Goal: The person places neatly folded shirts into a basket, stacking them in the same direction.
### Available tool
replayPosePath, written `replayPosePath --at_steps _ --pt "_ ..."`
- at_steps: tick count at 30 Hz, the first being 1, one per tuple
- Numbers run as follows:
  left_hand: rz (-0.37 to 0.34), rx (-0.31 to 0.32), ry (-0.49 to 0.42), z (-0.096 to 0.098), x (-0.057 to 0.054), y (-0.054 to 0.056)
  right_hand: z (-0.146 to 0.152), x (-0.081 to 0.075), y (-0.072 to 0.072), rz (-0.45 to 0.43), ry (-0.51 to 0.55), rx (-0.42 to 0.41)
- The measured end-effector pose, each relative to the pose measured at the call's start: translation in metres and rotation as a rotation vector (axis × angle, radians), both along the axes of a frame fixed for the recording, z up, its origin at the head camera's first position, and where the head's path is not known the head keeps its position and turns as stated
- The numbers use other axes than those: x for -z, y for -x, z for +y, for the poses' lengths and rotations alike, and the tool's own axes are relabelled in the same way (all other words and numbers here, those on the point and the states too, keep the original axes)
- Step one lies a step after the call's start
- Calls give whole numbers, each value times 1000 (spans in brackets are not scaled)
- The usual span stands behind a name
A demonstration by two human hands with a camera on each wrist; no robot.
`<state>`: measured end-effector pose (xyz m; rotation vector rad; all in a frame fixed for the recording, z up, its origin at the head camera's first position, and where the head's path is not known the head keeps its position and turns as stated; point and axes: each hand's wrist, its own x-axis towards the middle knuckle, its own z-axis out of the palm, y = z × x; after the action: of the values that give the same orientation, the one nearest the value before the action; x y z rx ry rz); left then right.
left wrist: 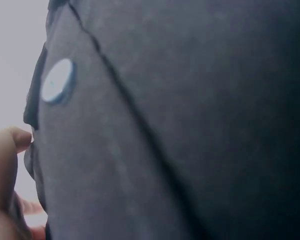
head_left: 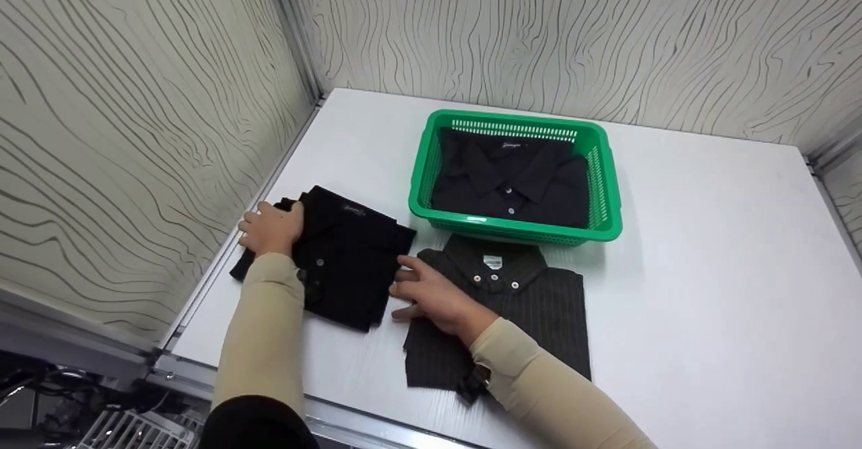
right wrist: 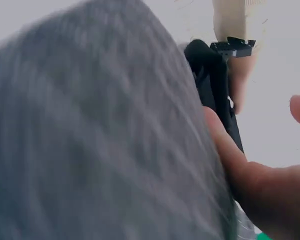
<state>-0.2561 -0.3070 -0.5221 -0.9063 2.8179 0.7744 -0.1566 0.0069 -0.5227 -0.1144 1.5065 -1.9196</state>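
My left hand [head_left: 271, 228] grips the left edge of a folded black shirt [head_left: 343, 260], with dark cloth between thumb and fingers. In the left wrist view, the thumb and fingers meet the edge of the buttoned cloth [left wrist: 105, 150]. My right hand [head_left: 434, 295] lies over the left part of a folded dark striped shirt [head_left: 539, 314]. Its fingers are spread, the tips close to the black shirt's right edge. In the right wrist view, striped cloth [right wrist: 100, 130] fills the left side, beside the right hand [right wrist: 270, 185].
A green plastic basket [head_left: 515, 228] stands behind the striped shirt and holds another folded dark shirt [head_left: 512, 180]. All of this is on a white table [head_left: 707, 267]. Patterned walls [head_left: 539, 38] border the table's left and back sides.
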Motion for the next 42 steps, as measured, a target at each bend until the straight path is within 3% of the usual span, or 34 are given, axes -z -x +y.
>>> replayPosePath --at_steps 4,8,16,24,28,36,38,42 --pt "-8 -9 -33 2 -1 -1 -7 6 -3 -83 118 132" --pt "-29 4 -83 2 -4 -2 -11 9 -3 -126 166 195" --pt "-49 52 -193 1 -10 -6 -21 10 4 -205 157 212" --pt "-125 184 -182 -3 -11 -7 -36 11 13 -261 180 235" --pt "-126 199 -177 -2 -10 -7 -40 13 16 -270 156 212" --pt "-107 222 -156 0 -13 -6 -50 7 13 -108 154 80" --pt "-100 236 -166 0 -14 -6 -52 5 12 -59 146 77" --pt "-68 249 -188 0 -16 -4 -53 -1 13 128 45 139"
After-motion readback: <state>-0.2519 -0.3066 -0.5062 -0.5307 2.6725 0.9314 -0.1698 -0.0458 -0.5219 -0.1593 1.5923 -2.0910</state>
